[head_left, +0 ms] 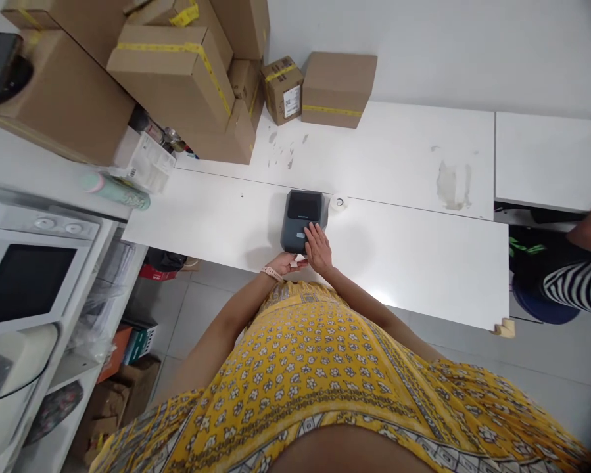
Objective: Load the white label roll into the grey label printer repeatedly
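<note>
A dark grey box-shaped device with a black window on top, which looks like a label printer [295, 226], sits near the front edge of the white table. My right hand [319, 248] rests on its near right corner, fingers stretched out over the lid. Just in front of the device, my left hand [281, 263], with a pale band on the wrist, pinches a small white piece of paper [299, 261]. Something red shows beside the paper, too small to name. A small white roll [338, 202] stands right of the device.
Cardboard boxes [177, 79] with yellow tape are piled at the back left; two more [338, 89] stand by the wall. A green bottle [118, 192] lies at the left, above a white microwave [33, 269]. Another person's striped garment [581, 286] shows at the right.
</note>
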Demonstrator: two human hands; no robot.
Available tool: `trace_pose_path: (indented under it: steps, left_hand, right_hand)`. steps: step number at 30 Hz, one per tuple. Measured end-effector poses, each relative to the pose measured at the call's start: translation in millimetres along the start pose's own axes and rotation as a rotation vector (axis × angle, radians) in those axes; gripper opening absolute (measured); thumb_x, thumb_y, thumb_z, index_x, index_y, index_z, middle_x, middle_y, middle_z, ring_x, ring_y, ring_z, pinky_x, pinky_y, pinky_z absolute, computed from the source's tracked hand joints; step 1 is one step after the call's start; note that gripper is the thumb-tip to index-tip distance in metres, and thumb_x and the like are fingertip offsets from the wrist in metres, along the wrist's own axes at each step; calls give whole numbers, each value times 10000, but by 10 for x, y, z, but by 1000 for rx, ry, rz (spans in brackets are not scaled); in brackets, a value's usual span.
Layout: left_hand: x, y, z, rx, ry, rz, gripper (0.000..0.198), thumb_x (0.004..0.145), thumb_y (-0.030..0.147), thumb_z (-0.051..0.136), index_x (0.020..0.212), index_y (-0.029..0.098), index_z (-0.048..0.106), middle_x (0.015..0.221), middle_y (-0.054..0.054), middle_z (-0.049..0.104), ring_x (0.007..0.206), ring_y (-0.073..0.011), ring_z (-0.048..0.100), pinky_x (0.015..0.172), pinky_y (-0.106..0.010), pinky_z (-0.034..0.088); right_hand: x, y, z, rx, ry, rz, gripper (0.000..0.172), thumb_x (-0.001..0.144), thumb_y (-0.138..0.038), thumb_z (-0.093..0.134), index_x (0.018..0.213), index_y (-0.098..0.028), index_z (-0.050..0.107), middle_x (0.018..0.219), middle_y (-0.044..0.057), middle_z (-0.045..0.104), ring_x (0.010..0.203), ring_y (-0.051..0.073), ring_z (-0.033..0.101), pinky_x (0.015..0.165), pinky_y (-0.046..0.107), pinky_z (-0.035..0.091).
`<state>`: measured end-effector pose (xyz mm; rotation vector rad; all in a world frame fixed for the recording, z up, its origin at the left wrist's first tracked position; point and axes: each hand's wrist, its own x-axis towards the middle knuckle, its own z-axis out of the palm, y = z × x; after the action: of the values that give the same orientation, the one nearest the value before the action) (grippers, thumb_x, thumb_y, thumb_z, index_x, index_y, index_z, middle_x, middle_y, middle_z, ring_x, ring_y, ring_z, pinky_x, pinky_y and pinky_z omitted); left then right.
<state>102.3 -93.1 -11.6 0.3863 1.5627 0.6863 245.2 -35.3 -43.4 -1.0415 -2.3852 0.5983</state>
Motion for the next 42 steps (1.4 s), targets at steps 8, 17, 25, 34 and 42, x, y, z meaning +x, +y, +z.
trace_pose_path:
  steps: [8, 17, 25, 34, 42]
  left_hand:
    - [31, -189, -60, -175, -40, -88, 148, 813, 246, 761, 789, 153, 648, 786, -91, 757, 857, -248, 756, 906, -424, 583]
    - [-206, -192, -790, 19, 0, -113, 419, 712, 454, 838, 986, 165, 710, 1051, -131, 774, 878, -219, 743, 827, -337, 549]
    - [21, 290, -850, -16, 290, 119, 475, 970, 538, 478, 1186, 153, 653, 1426, -189, 613, 1210, -239, 656, 918, -334, 529]
    - [-58, 449, -308, -76, 285, 255, 571, 1043, 529, 314, 1224, 143, 695, 1361, -119, 676, 1275, -243, 623, 1048, -385, 501]
    - [-134, 1122, -543, 37, 377, 514, 655, 1055, 565, 207, 1304, 167, 663, 1392, -120, 655, 1303, -234, 611, 1025, -363, 517]
  right_hand:
    - [4, 10, -12, -27, 9, -21, 508, 1070, -310, 266, 1525, -207, 467, 1647, 78, 377, 1582, 231, 210, 1251, 490, 296]
    - [59, -7, -191, -134, -39, -93, 422, 1035, -458, 461, 1420, -331, 580, 1627, 46, 415, 1548, 273, 307, 1271, 589, 154]
    - [189, 56, -345, -138, -151, -147, 436, 1022, -506, 475, 1420, -355, 570, 1651, 33, 368, 1564, 293, 262, 1264, 628, 118]
    - [-205, -196, -209, 92, 34, 90, 706, 1026, -496, 438, 1634, -244, 184, 1732, 119, 44, 1584, 321, 178, 1197, 532, 397]
    - [873, -355, -902, 108, 253, 76, 638, 1069, -475, 201, 1646, -280, 13, 1702, 92, 208, 1551, 300, 279, 1210, 543, 380]
